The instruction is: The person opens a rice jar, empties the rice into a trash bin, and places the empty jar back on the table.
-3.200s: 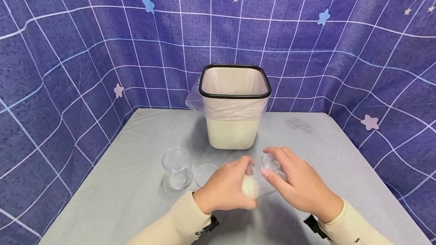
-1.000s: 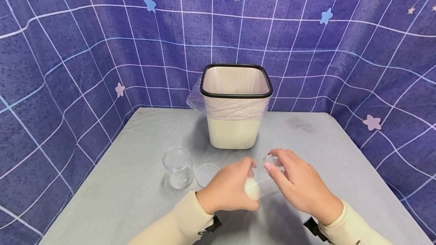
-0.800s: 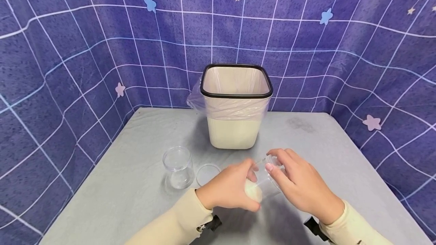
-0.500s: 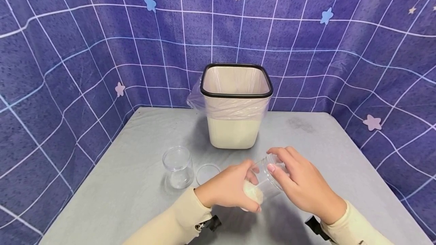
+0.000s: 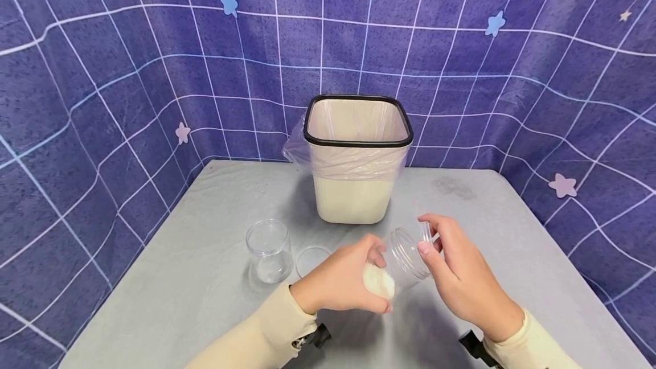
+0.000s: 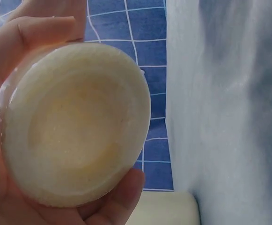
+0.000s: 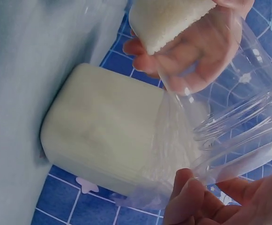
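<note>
My left hand [image 5: 340, 281] grips a clear plastic jar [image 5: 407, 252] by its lower end, tilted with the threaded mouth toward the right. White rice-like grains [image 5: 378, 282] are heaped in its bottom, which fills the left wrist view as a pale disc. Between thumb and fingers, my right hand [image 5: 463, 283] holds a clear lid [image 5: 426, 235] just off that mouth. The right wrist view shows the bare screw threads close by the lid [image 7: 253, 159]. Left of the hands, a second clear jar [image 5: 269, 266] stands upright, a clear lid [image 5: 299, 263] flat beside it.
A cream bin [image 5: 353, 201] with a black rim and a clear plastic liner stands behind the hands, at the back of the grey-covered table [image 5: 205, 244]. Blue gridded cloth [image 5: 246, 84] hangs around the back and sides.
The right hand has turned the lid on the jar's mouth and drawn it away up and right, exposing the threads. The left hand keeps hold of the jar. The standing jar, loose lid and bin stay put.
</note>
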Demonstrator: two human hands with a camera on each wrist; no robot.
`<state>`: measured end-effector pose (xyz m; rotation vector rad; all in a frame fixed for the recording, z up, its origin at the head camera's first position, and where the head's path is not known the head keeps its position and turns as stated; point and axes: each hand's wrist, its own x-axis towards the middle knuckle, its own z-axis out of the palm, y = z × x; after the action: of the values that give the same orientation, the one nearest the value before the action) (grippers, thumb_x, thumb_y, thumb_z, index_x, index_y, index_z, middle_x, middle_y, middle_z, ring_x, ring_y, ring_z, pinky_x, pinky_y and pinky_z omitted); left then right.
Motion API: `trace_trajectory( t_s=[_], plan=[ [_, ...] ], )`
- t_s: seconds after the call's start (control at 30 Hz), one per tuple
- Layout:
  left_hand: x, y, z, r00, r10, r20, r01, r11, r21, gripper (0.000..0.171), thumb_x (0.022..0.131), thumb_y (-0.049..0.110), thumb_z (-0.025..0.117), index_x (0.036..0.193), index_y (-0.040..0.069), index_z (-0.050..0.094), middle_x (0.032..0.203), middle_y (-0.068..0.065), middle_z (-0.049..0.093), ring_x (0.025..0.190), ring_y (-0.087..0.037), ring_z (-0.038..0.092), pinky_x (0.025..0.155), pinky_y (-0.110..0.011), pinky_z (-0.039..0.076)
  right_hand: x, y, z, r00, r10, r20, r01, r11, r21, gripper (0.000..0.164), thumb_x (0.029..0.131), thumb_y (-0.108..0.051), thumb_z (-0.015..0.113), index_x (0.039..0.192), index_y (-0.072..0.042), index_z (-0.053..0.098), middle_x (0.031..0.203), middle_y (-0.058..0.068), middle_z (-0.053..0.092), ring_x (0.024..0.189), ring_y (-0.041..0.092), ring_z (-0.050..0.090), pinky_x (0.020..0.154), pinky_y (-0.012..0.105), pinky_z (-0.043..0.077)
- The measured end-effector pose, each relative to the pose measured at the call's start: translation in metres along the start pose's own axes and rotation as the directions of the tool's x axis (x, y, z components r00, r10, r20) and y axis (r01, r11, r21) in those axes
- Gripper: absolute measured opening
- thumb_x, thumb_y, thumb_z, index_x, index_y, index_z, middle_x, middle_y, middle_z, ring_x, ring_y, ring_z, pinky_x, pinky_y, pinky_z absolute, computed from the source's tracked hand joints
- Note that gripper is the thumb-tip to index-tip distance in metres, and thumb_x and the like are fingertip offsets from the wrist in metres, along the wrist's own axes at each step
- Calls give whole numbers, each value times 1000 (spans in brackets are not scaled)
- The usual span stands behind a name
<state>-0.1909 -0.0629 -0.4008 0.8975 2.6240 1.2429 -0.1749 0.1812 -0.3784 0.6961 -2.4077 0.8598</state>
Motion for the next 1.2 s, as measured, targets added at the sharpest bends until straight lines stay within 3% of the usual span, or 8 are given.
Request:
trace_trajectory(
  t_s=[0.17,0.53,0.77,0.87,1.03,1.2],
  plan=[
    [0,0,-1,999,26,-33,-25,1000,16,83,61,37,95,131,22,51,112,10,68,99,-4,63,88,-21,51,-3,5,2,999,27,-24,-26,1000,13,39,103,-15,57,141,-9,51,115,2,58,88,6,52,73,25,45],
    [-5,0,-4,994,42,-97,-32,995,98,92,58,43,94,138,26,52,118,10,60,110,-10,60,95,-29,49,-12,16,2,996,69,-61,-66,997,39,39,103,-11,55,141,-5,51,114,2,58,91,8,54,76,22,43],
    [-7,-1,-4,995,39,-97,-26,990,136,94,57,48,95,138,29,53,113,10,51,103,-9,53,90,-28,48,-17,23,5,995,73,-61,-70,996,50,46,101,-12,60,146,-19,52,108,-1,55,92,5,54,76,17,45],
    [-7,-1,-5,994,41,-105,-26,990,141,94,56,48,95,138,27,54,113,8,52,102,-9,53,89,-28,48,-19,27,5,992,118,-46,-115,992,52,46,100,-16,65,144,-23,53,111,-2,55,93,5,56,74,16,49],
    [-6,-2,-4,990,47,-133,-28,990,140,92,55,48,95,135,24,56,111,5,57,98,-10,55,86,-26,48,-23,35,5,977,213,-4,-212,976,49,47,97,-27,72,139,-20,52,126,-1,57,95,12,61,71,23,54],
    [-5,-3,-4,988,44,-145,-24,990,137,89,55,47,96,131,22,57,110,4,60,96,-10,57,84,-25,49,-26,40,5,970,244,7,-245,969,33,45,95,-30,76,127,-12,51,114,2,59,94,17,64,70,27,58]
  ],
)
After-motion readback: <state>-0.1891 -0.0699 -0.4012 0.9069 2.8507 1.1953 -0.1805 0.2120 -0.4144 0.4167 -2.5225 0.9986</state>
